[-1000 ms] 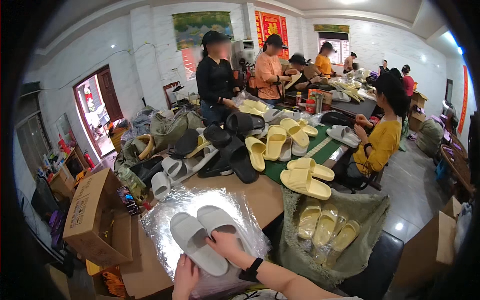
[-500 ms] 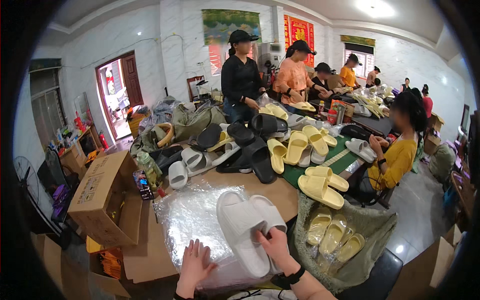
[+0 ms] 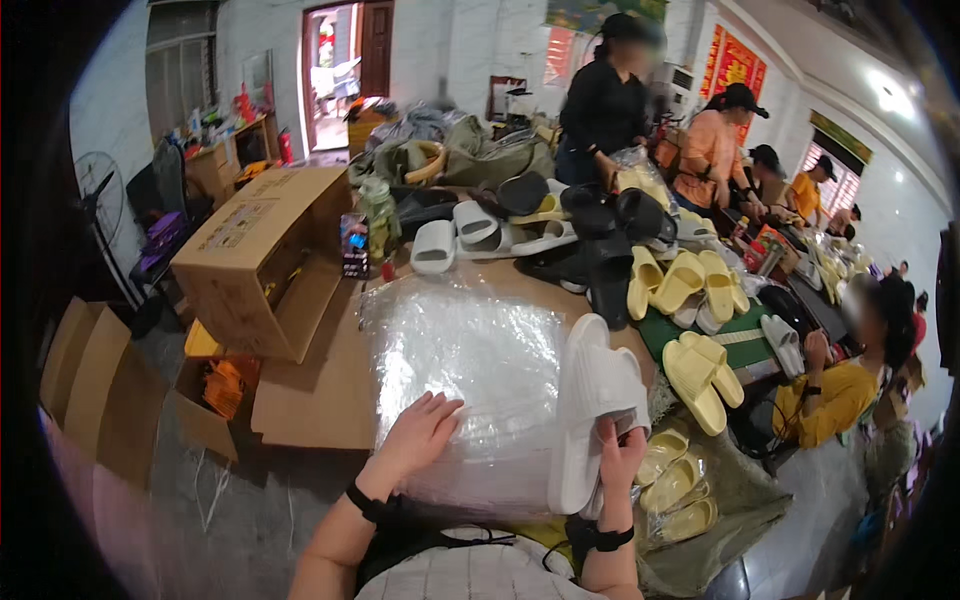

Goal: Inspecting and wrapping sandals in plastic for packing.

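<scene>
A pair of pale grey slide slippers (image 3: 585, 430) is upright in my right hand (image 3: 621, 455), whose fingers close on the near side of the pair. My left hand (image 3: 422, 430) rests with fingers stretched on a stack of clear plastic bags (image 3: 470, 350), to the left of the slippers. The bags lie on a brown cardboard surface (image 3: 315, 400). Bagged yellow slippers (image 3: 670, 485) lie on a green woven sack (image 3: 745, 500) beyond my right hand.
An open cardboard box (image 3: 255, 260) stands to the left, near a phone (image 3: 354, 247) and a glass bottle (image 3: 378, 220). Behind the bags are heaps of black slippers (image 3: 605, 265), grey slippers (image 3: 434, 247) and yellow slippers (image 3: 695, 380). Several people work along the table.
The view has turned to the right and down. The grey slippers stand more upright in my right hand, at the bags' right edge. My left hand still lies on the bags.
</scene>
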`<state>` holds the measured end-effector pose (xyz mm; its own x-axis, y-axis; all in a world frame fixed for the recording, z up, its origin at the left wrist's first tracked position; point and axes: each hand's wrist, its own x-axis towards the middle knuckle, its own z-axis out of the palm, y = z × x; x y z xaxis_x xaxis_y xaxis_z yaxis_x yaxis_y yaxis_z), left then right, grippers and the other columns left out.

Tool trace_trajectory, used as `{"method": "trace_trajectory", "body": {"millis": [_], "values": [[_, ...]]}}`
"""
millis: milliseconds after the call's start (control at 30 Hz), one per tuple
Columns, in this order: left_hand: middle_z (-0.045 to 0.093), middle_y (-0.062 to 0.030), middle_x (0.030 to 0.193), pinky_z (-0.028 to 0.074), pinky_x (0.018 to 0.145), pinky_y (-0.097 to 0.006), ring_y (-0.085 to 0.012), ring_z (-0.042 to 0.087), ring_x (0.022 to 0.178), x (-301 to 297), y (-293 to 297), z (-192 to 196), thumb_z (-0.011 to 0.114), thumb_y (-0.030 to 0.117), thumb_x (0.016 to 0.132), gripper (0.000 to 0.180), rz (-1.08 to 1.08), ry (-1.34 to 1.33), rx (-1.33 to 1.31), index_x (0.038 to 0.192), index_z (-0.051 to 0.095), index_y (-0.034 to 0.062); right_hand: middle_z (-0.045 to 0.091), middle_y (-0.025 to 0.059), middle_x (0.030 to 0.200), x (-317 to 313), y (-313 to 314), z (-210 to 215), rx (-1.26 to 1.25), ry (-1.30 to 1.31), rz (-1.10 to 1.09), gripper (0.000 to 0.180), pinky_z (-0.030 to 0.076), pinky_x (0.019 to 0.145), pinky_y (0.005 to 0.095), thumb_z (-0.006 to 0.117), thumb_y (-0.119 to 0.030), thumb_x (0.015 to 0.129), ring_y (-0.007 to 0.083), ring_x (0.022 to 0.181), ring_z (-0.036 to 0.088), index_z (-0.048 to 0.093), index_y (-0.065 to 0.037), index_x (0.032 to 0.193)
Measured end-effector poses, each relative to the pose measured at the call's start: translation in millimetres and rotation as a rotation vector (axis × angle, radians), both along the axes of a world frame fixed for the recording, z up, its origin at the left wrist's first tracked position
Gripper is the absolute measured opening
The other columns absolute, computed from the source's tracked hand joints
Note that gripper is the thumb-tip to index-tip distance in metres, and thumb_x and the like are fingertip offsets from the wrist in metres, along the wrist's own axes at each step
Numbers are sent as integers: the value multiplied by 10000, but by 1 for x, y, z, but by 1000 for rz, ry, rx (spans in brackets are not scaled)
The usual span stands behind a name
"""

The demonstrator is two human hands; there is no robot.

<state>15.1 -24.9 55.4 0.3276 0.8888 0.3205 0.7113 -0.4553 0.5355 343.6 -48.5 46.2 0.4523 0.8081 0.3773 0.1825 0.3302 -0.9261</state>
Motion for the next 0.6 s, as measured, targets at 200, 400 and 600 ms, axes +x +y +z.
{"method": "trace_trajectory", "body": {"millis": [200, 400, 600], "values": [[545, -206, 1400, 346, 1157, -439, -398, 457, 1337, -2, 2, -1, 475, 240, 1007, 367, 12, 16, -67, 1299, 626, 76, 620, 17, 899, -1, -2, 5, 26, 24, -6, 228, 423, 710, 267, 715, -153, 935, 91, 801, 510, 620, 49, 977], [584, -183, 1352, 403, 1094, -435, -378, 496, 1297, 5, -7, 17, 629, 339, 936, 423, 56, 51, -77, 1280, 641, 94, 648, 33, 931, -8, -5, 12, 61, -8, 10, 260, 436, 739, 261, 716, -173, 936, 95, 836, 534, 635, 65, 1002], [679, -112, 1141, 509, 925, -415, -318, 608, 1131, -1, 5, -10, 726, 272, 822, 325, 80, 31, 74, 1092, 698, 92, 661, 31, 898, -9, -8, 7, 46, -32, 66, 334, 450, 728, 266, 756, -241, 916, 101, 812, 545, 647, 62, 1007]]}}
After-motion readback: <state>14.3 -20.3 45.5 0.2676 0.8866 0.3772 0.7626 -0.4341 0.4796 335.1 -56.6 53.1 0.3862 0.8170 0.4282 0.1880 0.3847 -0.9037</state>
